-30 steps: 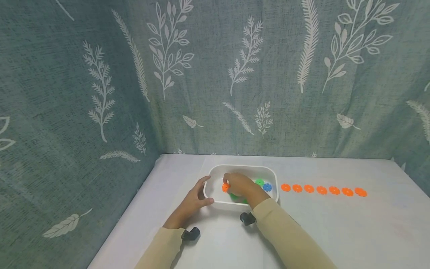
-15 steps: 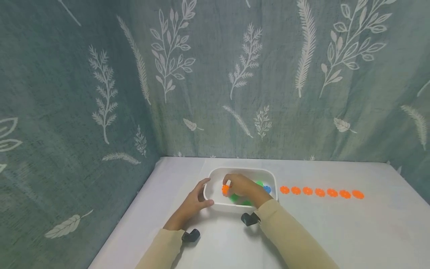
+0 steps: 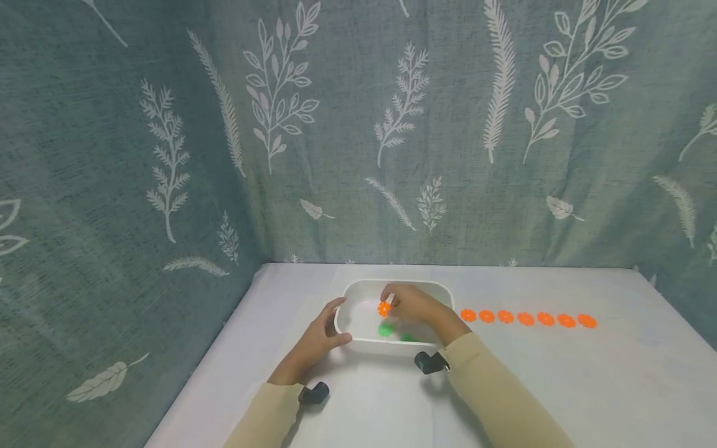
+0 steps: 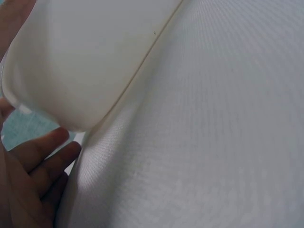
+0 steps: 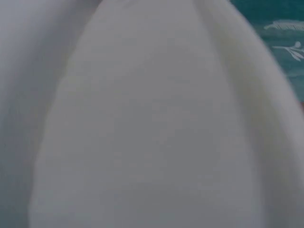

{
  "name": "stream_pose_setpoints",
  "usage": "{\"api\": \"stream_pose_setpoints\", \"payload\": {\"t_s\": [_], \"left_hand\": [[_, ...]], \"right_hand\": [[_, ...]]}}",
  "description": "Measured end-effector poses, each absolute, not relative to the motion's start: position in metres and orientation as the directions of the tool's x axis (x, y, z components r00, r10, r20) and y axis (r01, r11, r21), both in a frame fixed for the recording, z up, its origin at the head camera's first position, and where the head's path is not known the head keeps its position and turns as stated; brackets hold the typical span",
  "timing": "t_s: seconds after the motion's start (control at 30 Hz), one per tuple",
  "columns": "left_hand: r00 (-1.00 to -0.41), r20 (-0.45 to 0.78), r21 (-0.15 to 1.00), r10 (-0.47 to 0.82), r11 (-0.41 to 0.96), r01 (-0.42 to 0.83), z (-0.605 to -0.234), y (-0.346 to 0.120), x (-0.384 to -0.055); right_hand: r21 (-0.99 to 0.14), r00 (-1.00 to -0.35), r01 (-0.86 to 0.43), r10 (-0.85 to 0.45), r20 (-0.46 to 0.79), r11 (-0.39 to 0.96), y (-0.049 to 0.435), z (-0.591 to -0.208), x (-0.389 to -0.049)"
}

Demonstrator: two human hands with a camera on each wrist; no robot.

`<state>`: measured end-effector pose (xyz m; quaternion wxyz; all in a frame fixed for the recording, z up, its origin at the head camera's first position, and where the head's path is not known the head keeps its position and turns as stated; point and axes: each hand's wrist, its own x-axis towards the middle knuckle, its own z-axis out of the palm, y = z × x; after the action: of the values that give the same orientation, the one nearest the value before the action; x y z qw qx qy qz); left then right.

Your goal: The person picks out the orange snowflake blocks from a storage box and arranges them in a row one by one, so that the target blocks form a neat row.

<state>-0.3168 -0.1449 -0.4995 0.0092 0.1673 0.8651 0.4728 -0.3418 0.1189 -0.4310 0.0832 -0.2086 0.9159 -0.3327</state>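
Observation:
In the head view my right hand is over the white plastic tray, pinching an orange flower-shaped disc between thumb and fingertips. A green disc lies in the tray below that hand. Another green disc sits by the front wall. The hand and forearm cover the tray's right part. My left hand holds the tray's left end, thumb at the front corner and fingers round the back. In the left wrist view, several lower fingers spread loosely beneath the tray's outer wall.
Several orange discs form a row on the white tabletop, right of the tray. Teal leaf-print cloth hangs behind and on the left. A blurred white surface fills most of the right wrist view.
My right hand has lifted slightly and moved right with the orange disc, which now stands clear of the green disc. The left hand stays on the tray. The head view has shifted slightly.

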Motion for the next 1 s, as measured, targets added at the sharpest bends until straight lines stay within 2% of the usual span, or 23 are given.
{"api": "stream_pose_setpoints", "payload": {"t_s": [0.33, 1.0], "left_hand": [[-0.934, 0.168, 0.817, 0.316, 0.485, 0.311, -0.499, -0.146, -0.315], [-0.926, 0.175, 0.825, 0.336, 0.463, 0.324, -0.493, -0.147, -0.312]], "right_hand": [[-0.699, -0.91, -0.245, -0.408, -0.074, 0.672, 0.144, -0.414, -0.336], [-0.684, -0.932, -0.207, -0.353, -0.079, 0.699, 0.199, -0.399, -0.325]]}}
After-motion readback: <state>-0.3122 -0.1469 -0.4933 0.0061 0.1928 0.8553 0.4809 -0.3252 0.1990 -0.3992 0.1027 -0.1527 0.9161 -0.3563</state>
